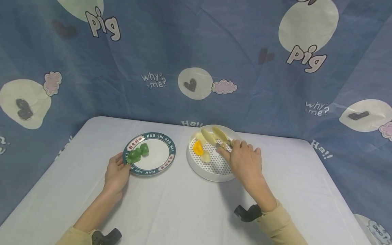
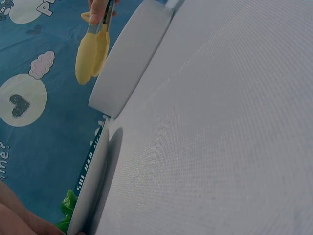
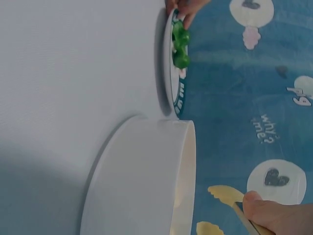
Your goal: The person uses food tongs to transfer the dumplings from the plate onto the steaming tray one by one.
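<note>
My left hand [image 1: 117, 174] grips the left rim of a round plate [image 1: 172, 148] with a dark green lettered border. Green pepper-like pieces [image 1: 134, 156] lie on the plate's left side. In my right hand [image 1: 247, 162] is a pair of tongs [image 1: 209, 137] with pale yellow tips, held over a white round basket [image 1: 200, 171] with a perforated floor. The tips are spread apart, with nothing between them, in the right wrist view. Inside the basket lie an orange-yellow piece [image 1: 198, 148] and pale pieces [image 1: 205, 157] on its left side.
A white cloth [image 1: 171, 211] covers the table. Behind it hangs a blue printed curtain [image 1: 147, 102], close to the basket's far side. Plate and basket stand side by side with a narrow gap. Dark wrist mounts [image 1: 248, 213] stick out from both sleeves.
</note>
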A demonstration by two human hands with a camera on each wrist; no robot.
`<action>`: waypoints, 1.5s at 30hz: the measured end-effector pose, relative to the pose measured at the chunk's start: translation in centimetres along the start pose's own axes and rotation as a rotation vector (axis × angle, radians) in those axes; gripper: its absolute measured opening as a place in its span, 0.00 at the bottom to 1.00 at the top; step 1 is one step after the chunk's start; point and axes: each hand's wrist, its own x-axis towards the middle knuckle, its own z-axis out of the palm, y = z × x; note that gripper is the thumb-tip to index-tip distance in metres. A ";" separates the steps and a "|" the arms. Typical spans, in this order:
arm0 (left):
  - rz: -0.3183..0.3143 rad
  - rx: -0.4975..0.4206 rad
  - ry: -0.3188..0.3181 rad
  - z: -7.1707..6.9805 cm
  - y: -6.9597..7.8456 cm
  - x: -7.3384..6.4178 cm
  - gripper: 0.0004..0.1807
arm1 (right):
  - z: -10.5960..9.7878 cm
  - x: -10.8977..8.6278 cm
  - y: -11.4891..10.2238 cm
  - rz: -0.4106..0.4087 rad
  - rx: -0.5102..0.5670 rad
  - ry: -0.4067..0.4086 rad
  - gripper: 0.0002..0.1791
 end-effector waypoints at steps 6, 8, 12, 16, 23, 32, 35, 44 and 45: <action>-0.002 -0.002 0.002 -0.1 -0.1 0.1 0.40 | -0.1 0.2 -0.4 0.007 0.005 -0.039 0.39; -0.003 0.001 0.006 -0.1 0.0 0.1 0.40 | -0.1 0.3 -0.7 0.003 0.003 -0.048 0.41; -0.006 0.001 0.010 -0.1 -0.1 0.0 0.40 | -0.1 0.3 -1.6 -0.018 -0.002 -0.060 0.43; -0.009 -0.001 0.011 -0.1 -0.1 0.0 0.40 | -0.1 0.3 -2.8 -0.045 -0.027 -0.068 0.44; -0.011 -0.005 0.015 0.0 0.0 -0.1 0.41 | 0.1 0.2 -5.0 -0.074 -0.024 -0.065 0.44; -0.008 -0.008 0.011 -0.1 -0.1 0.0 0.41 | 0.9 -0.2 -8.1 -0.165 -0.050 0.019 0.39; -0.006 -0.012 0.005 -0.2 -0.1 0.0 0.41 | 0.9 -0.2 -9.1 -0.178 -0.048 0.018 0.39; -0.016 -0.016 0.004 -0.1 0.0 0.0 0.41 | 0.6 -0.1 -11.6 -0.223 -0.043 -0.033 0.42; -0.020 -0.015 0.005 -0.1 0.0 0.0 0.41 | 0.7 -0.1 -11.9 -0.229 -0.048 -0.041 0.42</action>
